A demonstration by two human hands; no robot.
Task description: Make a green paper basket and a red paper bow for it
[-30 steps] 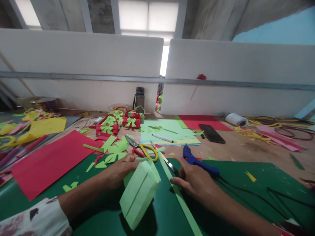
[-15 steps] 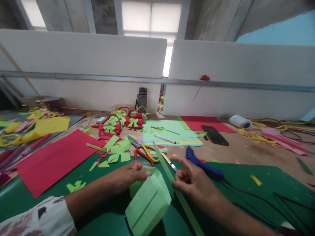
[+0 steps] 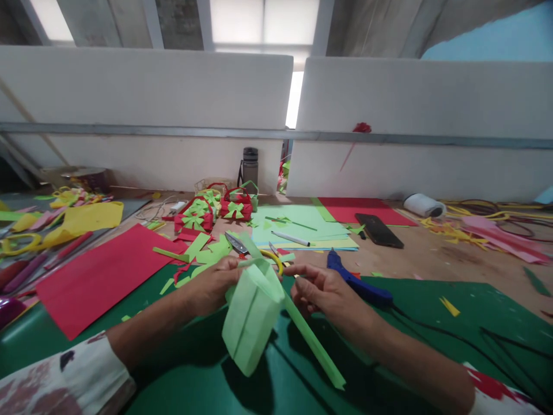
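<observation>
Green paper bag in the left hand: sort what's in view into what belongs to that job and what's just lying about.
Belongs, by the look of it:
green paper bag, in the left hand
green strip, by the right hand
blue glue gun, probably

Just lying about, apparently:
black phone
dark bottle, standing at the back
pen

The left hand (image 3: 218,285) and right hand (image 3: 322,291) are bare. The left sleeve (image 3: 93,372) is white with dusty mauve blotches and a small near-black patch; the right sleeve (image 3: 495,385), partly in view, is white with bright red.
</observation>
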